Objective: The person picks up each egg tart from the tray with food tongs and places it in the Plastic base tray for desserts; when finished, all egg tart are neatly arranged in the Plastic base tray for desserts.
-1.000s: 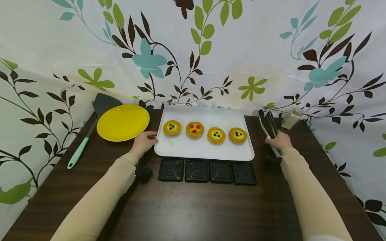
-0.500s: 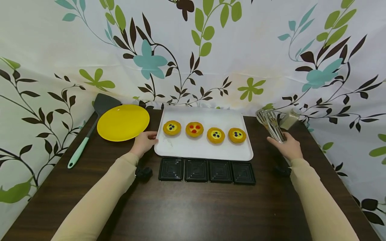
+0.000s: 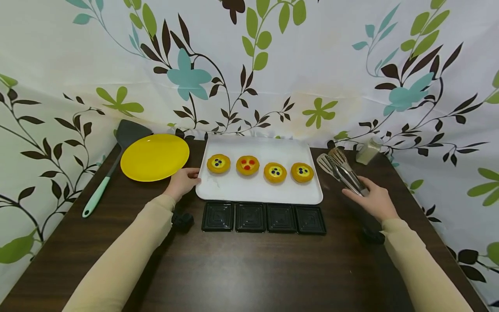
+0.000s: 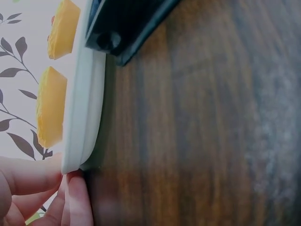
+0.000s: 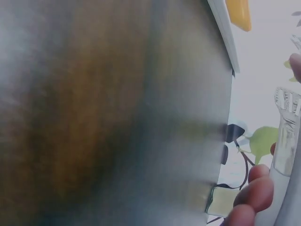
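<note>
In the head view, my left hand (image 3: 182,184) pinches the left edge of a white tray (image 3: 257,190). The left wrist view shows the thumb (image 4: 35,175) above the tray's rim (image 4: 75,150) and fingers below it. A row of small tarts (image 3: 300,172) sits on the tray, some with dark blue dots, one with red. Right of the tray, my right hand (image 3: 377,202) grips a pair of metal tongs (image 3: 352,180) above the table. Their slotted heads point toward the back left and stand slightly apart. Fingers (image 5: 256,194) curl round the tongs' handle in the right wrist view.
Several black square dishes (image 3: 281,218) line the tray's front edge. At left lie a yellow plate (image 3: 155,158) and a spatula with a mint handle (image 3: 96,197). A shaker jar (image 3: 369,150) stands at the back right. Patterned cloth (image 3: 273,104) hangs behind the table.
My right hand has lifted the tongs off the table and drawn them back toward me, swinging their heads left. My left hand stays on the tray's edge.
</note>
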`<state>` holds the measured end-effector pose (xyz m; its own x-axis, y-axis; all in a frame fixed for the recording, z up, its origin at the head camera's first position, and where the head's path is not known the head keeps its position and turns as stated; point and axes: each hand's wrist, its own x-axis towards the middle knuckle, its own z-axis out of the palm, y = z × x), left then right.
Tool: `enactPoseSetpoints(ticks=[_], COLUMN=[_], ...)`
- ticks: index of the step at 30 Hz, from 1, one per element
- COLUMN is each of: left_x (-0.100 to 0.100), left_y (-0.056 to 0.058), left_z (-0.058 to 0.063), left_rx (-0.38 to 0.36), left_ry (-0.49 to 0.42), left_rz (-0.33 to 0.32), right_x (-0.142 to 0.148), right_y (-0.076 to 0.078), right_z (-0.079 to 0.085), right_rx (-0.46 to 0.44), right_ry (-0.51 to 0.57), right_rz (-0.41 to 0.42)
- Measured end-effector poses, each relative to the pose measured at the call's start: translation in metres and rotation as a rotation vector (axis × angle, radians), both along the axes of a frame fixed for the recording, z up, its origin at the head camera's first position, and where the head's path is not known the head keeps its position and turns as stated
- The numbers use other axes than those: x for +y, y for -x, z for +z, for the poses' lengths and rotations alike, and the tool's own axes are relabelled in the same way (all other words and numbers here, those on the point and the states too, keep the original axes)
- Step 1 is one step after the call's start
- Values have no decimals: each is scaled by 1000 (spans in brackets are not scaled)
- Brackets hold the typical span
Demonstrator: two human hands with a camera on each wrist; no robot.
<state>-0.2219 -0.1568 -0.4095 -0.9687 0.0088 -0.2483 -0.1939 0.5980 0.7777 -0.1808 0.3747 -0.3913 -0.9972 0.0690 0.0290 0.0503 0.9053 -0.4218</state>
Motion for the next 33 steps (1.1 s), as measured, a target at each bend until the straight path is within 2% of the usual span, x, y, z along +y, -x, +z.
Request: enactPoseSetpoints(ticks=[10, 15, 21, 33], left_x=[0, 0, 0, 2], left_y=[-1, -1, -2, -3], left_z=[1, 1, 1, 3], left_rx=[-2, 11, 13, 3], left_ry=[16, 14, 6, -1], left_rz=[-4, 3, 9, 22], right_x=[-12, -17, -21, -30], right_y=[-8, -8, -5, 3], right_z=[-5, -10, -14, -14], right_rx=[-9, 27, 18, 20], right_ry=[-93, -144, -205, -231], right_rz=[86, 135, 140, 164])
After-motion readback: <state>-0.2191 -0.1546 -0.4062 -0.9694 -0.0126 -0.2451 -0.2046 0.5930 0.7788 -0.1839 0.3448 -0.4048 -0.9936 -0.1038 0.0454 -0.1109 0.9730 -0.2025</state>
